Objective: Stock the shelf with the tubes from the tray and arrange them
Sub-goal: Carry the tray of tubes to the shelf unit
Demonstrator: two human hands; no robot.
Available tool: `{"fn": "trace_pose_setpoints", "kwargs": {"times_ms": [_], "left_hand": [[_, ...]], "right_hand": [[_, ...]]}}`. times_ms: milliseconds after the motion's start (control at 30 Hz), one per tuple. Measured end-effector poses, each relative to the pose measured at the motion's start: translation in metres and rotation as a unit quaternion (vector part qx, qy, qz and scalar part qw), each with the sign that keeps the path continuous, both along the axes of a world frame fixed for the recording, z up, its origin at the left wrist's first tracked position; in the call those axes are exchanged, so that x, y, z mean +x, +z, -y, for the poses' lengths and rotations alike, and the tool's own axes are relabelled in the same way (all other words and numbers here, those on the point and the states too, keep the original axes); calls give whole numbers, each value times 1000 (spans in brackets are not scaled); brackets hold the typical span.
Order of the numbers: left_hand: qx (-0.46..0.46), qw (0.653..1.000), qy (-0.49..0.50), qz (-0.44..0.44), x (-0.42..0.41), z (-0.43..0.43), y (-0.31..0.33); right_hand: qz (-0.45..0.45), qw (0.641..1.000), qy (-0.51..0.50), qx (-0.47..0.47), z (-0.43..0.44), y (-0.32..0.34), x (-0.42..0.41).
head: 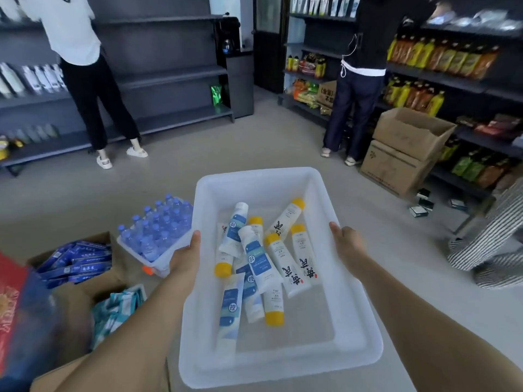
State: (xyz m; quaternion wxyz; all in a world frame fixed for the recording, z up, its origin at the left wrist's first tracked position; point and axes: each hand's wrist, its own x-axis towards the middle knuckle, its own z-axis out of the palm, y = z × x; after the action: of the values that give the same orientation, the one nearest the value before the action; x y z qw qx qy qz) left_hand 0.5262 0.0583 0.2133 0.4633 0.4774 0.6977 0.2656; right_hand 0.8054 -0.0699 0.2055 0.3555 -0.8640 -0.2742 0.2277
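White plastic, the tray (256,176) was carried above the grey floor (254,142) by both hands. The left hand (186,256) gripped the tray's left rim, thumb hooked over the edge, and the right hand (348,244) gripped its right rim the same way. Inside the tray lay a loose heap of tubes (254,258), some blue-and-white, others white with yellow caps, crossing one another. Just left of the tray sat a pack of water bottles (158,227). Well beyond the tray stood a dark shelf (169,77).

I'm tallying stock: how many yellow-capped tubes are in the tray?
6 yellow-capped tubes in the tray: one far right, one far middle, two mid-right, one mid-left, one nearest. More may lie buried.
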Motion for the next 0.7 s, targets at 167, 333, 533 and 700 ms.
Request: {"fn": "trace_pose_setpoints", "kwargs": {"times_ms": [167,333,533,700], "left_hand": [[42,997,-43,39,54,-33,-5],[8,998,-61,19,114,-95,-10],[-18,997,-70,-7,186,-199,-7],[-39,996,-83,-15,235,-294,5]], "right_hand": [[-6,1000,-23,-4,-21,-2,53],[-13,999,-42,-7,-70,-11,109],[-12,998,-55,-18,-168,-12,176],[-23,998,-56,-12,-252,0,223]]}}
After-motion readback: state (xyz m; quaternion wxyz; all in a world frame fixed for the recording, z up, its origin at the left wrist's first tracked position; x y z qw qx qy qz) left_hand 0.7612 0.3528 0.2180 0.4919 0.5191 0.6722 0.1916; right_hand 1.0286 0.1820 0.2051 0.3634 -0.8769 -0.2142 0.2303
